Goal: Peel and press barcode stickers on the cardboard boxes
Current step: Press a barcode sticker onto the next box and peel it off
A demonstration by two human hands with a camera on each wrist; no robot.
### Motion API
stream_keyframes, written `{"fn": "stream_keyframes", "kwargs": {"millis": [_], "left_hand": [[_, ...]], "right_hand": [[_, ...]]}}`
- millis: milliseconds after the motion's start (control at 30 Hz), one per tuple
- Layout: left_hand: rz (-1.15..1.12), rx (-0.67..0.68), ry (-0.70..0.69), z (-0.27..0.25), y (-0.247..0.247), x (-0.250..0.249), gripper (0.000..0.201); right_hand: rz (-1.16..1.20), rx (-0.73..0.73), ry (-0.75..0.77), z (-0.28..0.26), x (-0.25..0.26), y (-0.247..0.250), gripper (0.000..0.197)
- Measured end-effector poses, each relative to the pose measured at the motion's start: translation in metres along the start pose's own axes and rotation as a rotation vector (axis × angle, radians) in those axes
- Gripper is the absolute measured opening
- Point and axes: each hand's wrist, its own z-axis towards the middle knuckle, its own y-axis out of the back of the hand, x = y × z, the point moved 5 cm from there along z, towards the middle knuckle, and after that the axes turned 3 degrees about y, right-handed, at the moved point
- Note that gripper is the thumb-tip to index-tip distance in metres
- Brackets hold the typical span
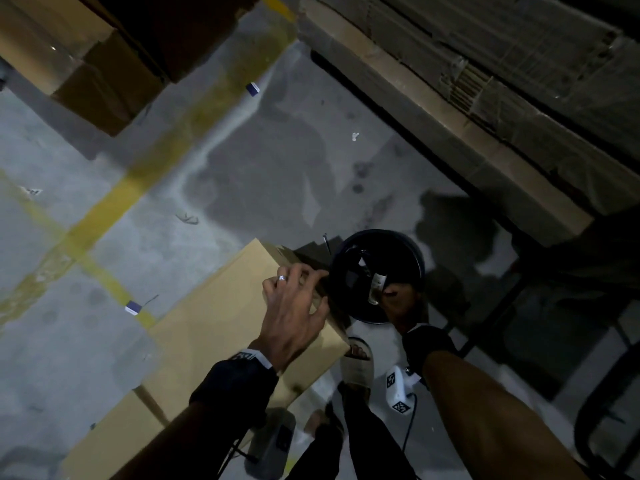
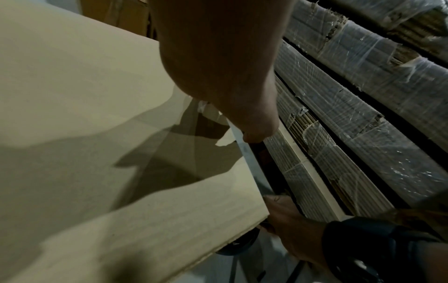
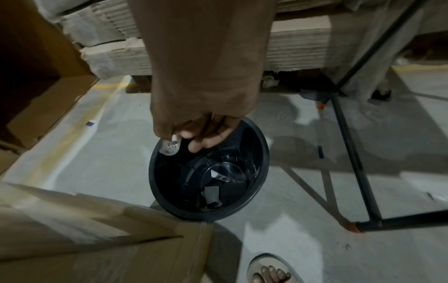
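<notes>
The cardboard box (image 1: pixel 221 327) lies on the concrete floor (image 1: pixel 104 168) at the person's feet, its broad plain face turned up; no barcode sticker is visible on the part of that face that shows, though much of it sits under the arm or in shadow, so whether this box is already labelled cannot be told. The left hand (image 1: pixel 294 306) rests at the box's far corner, fingers curled over the edge, gripping it and steadying the box. Just beside that corner stands a round black bin (image 3: pixel 263 153), and the right hand (image 3: pixel 194 132) hangs over its mouth, thumb and fingertips pinching a small curled strip of pale paper (image 3: pixel 169 146) with faint print on it; the other fingers hang loosely. Judging by the scraps of paper (image 3: pixel 212 194) already lying in the bin's bottom, the strip is probably peeled backing or waste about to be dropped, which suggests at least a few stickers have been dealt with, but that is a guess. Further out, a wrapped stack of flattened cardboard (image 1: pixel 485 81) runs along the right, more brown boxes (image 1: pixel 86 57) stand at the upper left, and a black metal frame (image 3: pixel 351 153) stands to the right of the bin. How many boxes remain to be stickered cannot be judged.
</notes>
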Motion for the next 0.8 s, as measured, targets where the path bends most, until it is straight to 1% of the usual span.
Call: {"fn": "stream_keyframes", "kwargs": {"millis": [67, 133, 200, 233, 300, 400, 467, 600, 700, 733, 800], "left_hand": [[0.001, 0.009, -0.002, 0.001, -0.001, -0.003, 0.048], [-0.007, 0.010, -0.004, 0.002, -0.002, -0.005, 0.048], [-0.010, 0.014, -0.010, 0.003, -0.002, -0.006, 0.048], [-0.010, 0.015, -0.013, 0.003, -0.002, -0.007, 0.048], [-0.008, 0.021, -0.014, 0.005, -0.003, -0.006, 0.049], [-0.003, 0.029, -0.012, 0.005, -0.006, -0.005, 0.047], [-0.005, 0.025, -0.016, 0.005, -0.006, -0.004, 0.046], [-0.010, 0.024, -0.020, 0.005, -0.007, -0.004, 0.044], [-0.013, 0.019, -0.018, 0.005, -0.006, -0.005, 0.044], [-0.015, 0.015, -0.018, 0.005, -0.006, -0.005, 0.044], [-0.013, 0.012, -0.021, 0.005, -0.005, -0.006, 0.043]], "right_hand": [[0.002, 0.010, -0.081, -0.001, -0.001, 0.001, 0.056], [0.035, 0.032, -0.127, -0.002, -0.004, 0.001, 0.045], [0.093, 0.016, -0.122, -0.002, -0.006, 0.002, 0.041], [0.093, 0.013, -0.104, -0.001, -0.010, 0.000, 0.044], [0.041, 0.041, -0.100, 0.003, -0.014, -0.001, 0.046], [0.002, 0.056, -0.084, 0.004, -0.004, 0.004, 0.047], [0.000, 0.080, -0.086, 0.005, -0.002, 0.004, 0.039], [-0.037, 0.095, -0.075, 0.010, 0.005, 0.001, 0.037], [-0.073, 0.058, -0.074, 0.009, 0.013, 0.003, 0.043], [-0.074, 0.038, -0.080, 0.008, 0.013, 0.004, 0.039], [-0.032, -0.028, -0.100, 0.003, 0.010, 0.005, 0.018]]}}
